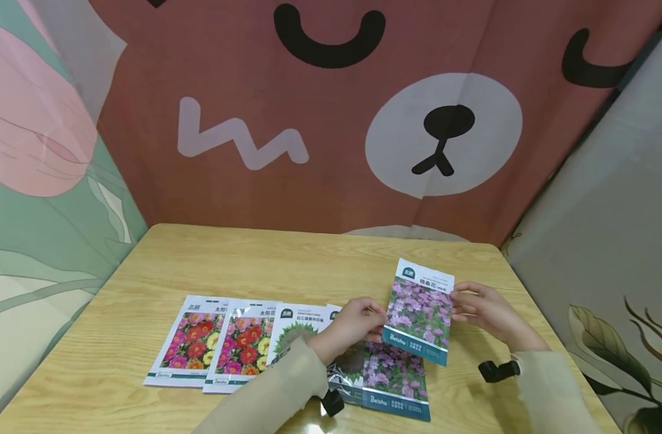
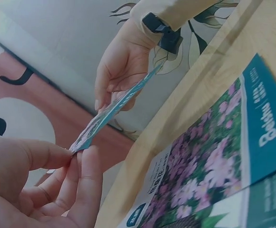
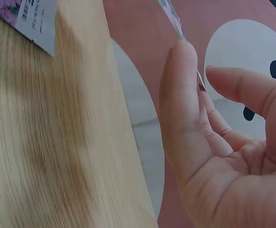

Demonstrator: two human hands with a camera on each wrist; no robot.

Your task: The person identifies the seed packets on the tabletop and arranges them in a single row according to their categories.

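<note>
A seed packet [image 1: 420,310] printed with pink-purple flowers is raised above the table, tilted, its front facing me. The left hand [image 1: 352,325] pinches its lower left edge between thumb and fingers, as the left wrist view also shows. At the opposite edge is the right hand [image 1: 485,310], its fingertips lapping the side; in the right wrist view the packet's edge lies between its thumb [image 3: 238,85] and fingers. Beneath the raised packet, a matching purple-flower packet [image 1: 396,383] lies on the table, overlapping a sunflower packet [image 1: 347,367] partly hidden by the left hand.
Left of the hands, a white sunflower packet [image 1: 295,331] and two red-and-yellow flower packets [image 1: 244,346] [image 1: 192,343] overlap in a row on the wooden table [image 1: 255,259]. A bear-patterned cloth [image 1: 244,199] hangs behind the table's far edge.
</note>
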